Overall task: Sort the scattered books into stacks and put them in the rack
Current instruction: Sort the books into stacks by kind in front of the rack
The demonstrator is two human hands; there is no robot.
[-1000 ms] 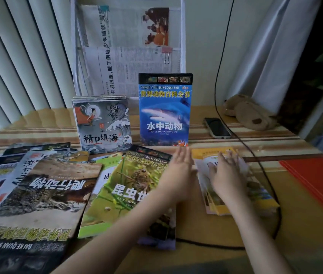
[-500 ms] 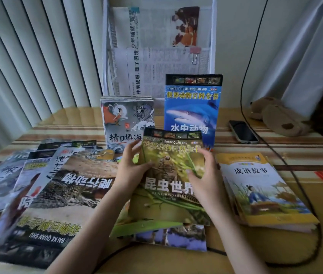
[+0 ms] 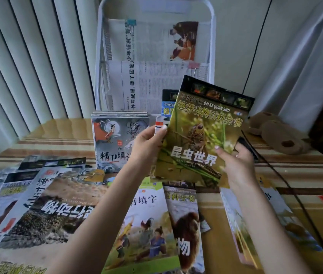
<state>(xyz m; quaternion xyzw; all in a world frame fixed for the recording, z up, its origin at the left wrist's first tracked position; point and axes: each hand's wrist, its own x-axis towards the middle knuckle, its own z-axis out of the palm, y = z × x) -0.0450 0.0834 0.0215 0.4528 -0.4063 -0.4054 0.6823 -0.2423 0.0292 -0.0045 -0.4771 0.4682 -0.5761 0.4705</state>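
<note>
Overlapping books (image 3: 38, 204) cover the left part of the table (image 3: 58, 133), several upside down, reaching the left and near edges. A bare strip of table lies behind them, in front of the vertical blinds (image 3: 18, 66). A stack fronted by a grey illustrated book (image 3: 115, 139) stands upright at the foot of the white mesh rack (image 3: 101, 76). The rack's two upper pockets hold clipped newspapers (image 3: 152, 56).

The left hand (image 3: 146, 147) pinches the left edge of the green insect book (image 3: 202, 135), thumb on the cover. The right hand (image 3: 237, 165) grips its lower right corner, thumb in front, fingers behind. The book is held in the air, tilted, in front of a blue book (image 3: 167, 103) standing at the rack.

Below, a green-bordered book (image 3: 146, 224) and another book (image 3: 186, 224) lie flat. Right of them is bare tabletop, then a yellow stack (image 3: 275, 224) near the front edge. A black cable (image 3: 287, 184) crosses the right side; a plush toy (image 3: 277, 133) lies at the far right.
</note>
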